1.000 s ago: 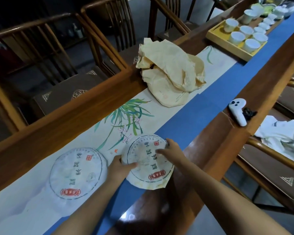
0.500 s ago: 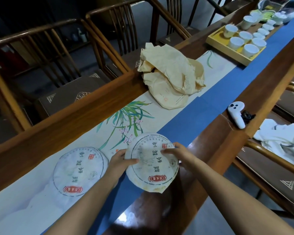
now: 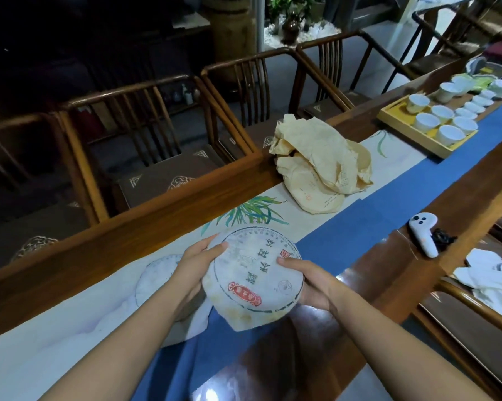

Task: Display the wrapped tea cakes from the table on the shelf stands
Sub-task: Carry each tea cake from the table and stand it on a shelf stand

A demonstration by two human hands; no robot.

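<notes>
A round tea cake wrapped in white paper (image 3: pixel 254 277), printed with dark characters and a red label, is lifted off the table and tilted toward me. My left hand (image 3: pixel 196 266) grips its left rim, thumb on the face. My right hand (image 3: pixel 307 280) grips the right rim the same way. A second white-wrapped tea cake (image 3: pixel 157 273) lies flat on the painted table runner (image 3: pixel 70 322), partly hidden behind my left hand. No shelf or stand is in view.
Tan wrapped cakes under crumpled tan paper (image 3: pixel 322 166) sit farther along the long wooden table (image 3: pixel 461 204). A yellow tray (image 3: pixel 403 133) of white cups stands at the far right. A white controller (image 3: pixel 423 237) lies near the table edge. Wooden chairs (image 3: pixel 163 134) line the far side.
Both hands have raised the held tea cake off the table and tipped it up toward me. The view has swung upward, showing more of the chairs and room behind.
</notes>
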